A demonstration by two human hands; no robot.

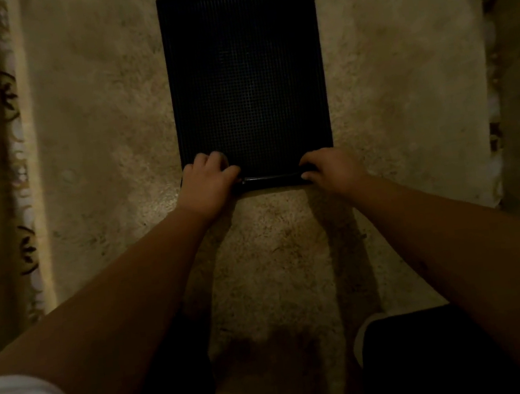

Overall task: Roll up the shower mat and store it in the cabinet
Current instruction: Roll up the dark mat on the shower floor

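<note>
A black shower mat (246, 79) with a fine grid texture lies flat on a beige carpet, its long side running away from me. Its near edge is curled over into a thin roll (271, 180). My left hand (208, 180) grips the left end of that roll, fingers over the mat. My right hand (331, 167) grips the right end the same way. No cabinet is in view.
The beige carpet (97, 152) has a patterned border strip (20, 182) along the left and another border (496, 119) on the right. My knees in dark clothing (431, 356) are at the bottom. The room is dim.
</note>
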